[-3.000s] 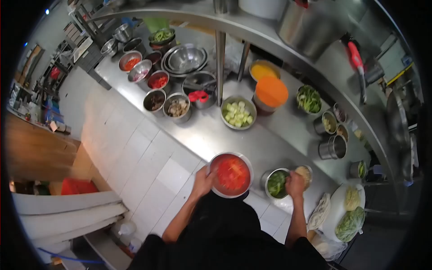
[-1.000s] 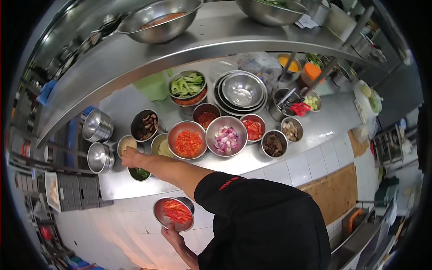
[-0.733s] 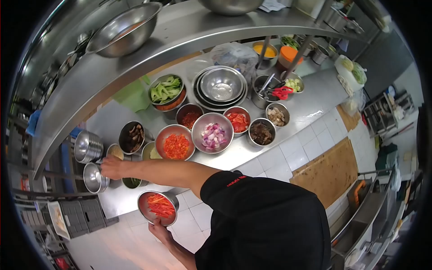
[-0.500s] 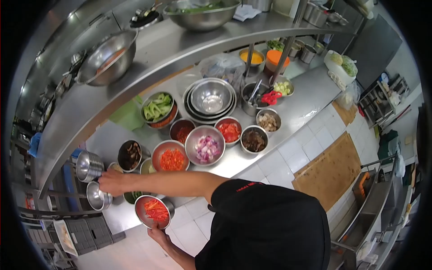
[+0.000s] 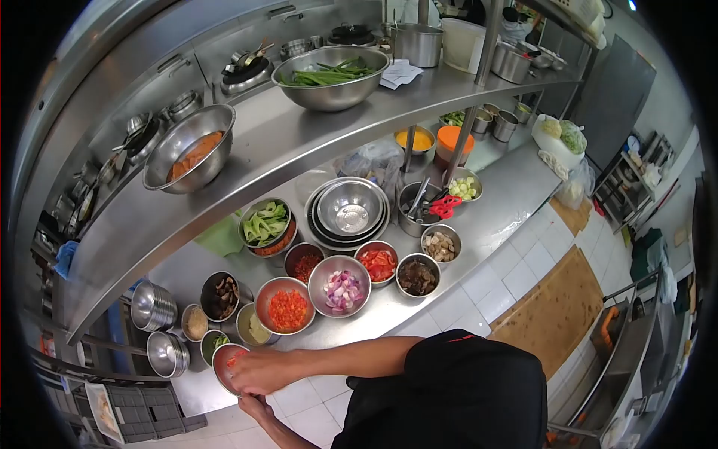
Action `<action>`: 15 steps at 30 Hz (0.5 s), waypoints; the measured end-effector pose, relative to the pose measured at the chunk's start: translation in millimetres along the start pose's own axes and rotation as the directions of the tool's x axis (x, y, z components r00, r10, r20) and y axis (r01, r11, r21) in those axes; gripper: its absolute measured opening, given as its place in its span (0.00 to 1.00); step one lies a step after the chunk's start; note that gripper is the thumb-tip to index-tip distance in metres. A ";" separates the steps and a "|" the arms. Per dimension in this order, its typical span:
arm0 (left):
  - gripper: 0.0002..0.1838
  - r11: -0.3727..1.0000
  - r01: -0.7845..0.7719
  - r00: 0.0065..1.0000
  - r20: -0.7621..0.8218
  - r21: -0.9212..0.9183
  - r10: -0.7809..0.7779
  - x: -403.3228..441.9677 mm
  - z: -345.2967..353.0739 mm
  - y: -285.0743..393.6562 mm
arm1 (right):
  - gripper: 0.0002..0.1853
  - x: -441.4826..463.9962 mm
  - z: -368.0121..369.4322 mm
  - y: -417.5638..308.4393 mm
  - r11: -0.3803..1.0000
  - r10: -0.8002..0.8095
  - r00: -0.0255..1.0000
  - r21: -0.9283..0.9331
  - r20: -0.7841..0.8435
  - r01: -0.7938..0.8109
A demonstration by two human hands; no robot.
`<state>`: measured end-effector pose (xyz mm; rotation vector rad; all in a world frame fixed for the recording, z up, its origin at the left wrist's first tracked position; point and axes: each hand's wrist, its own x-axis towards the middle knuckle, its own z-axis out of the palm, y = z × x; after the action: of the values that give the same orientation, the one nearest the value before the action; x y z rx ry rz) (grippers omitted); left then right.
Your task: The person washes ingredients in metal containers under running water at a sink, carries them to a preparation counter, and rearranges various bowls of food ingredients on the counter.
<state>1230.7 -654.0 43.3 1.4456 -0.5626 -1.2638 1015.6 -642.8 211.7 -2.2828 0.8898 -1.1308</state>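
Observation:
My left hand (image 5: pixel 256 405) grips the near edge of a steel bowl (image 5: pixel 221 378) at the counter's front edge. Red pepper strips (image 5: pixel 232 361) show inside it. Over this bowl is my right hand (image 5: pixel 262 372), its fingers curled together and dipping inside; whatever they pinch is hidden. Just behind stands a small bowl of chopped greens (image 5: pixel 220 340), beside a bowl of pale minced food (image 5: pixel 258 331). Farther along are bowls of diced red pepper (image 5: pixel 287 310), cut purple onion (image 5: pixel 344 290) and dark mushroom-like pieces (image 5: pixel 223 296).
Stacked steel bowls (image 5: pixel 167 355) stand at the counter's left end. A raised steel shelf (image 5: pixel 299 131) runs above, bearing a large bowl of green vegetables (image 5: pixel 333 82). Red-handled scissors (image 5: pixel 446 205) rest in a pot. Grey crates (image 5: pixel 146 413) sit low at left.
My right hand has come back from the small steel bowls at left into the pepper bowl. My left hand still holds that bowl, now slightly farther left. The view has tilted up.

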 end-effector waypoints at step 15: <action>0.21 0.998 -0.008 1.000 0.024 -0.056 0.009 -7.3 9.1 12.3 | 0.09 -126.3 -31.9 -25.2 0.904 0.077 0.847 0.322 0.526 -0.282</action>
<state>1223.6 -655.1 58.7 1.3816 -0.5450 -1.2821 940.5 -538.7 178.3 -1.9605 0.5913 -0.5170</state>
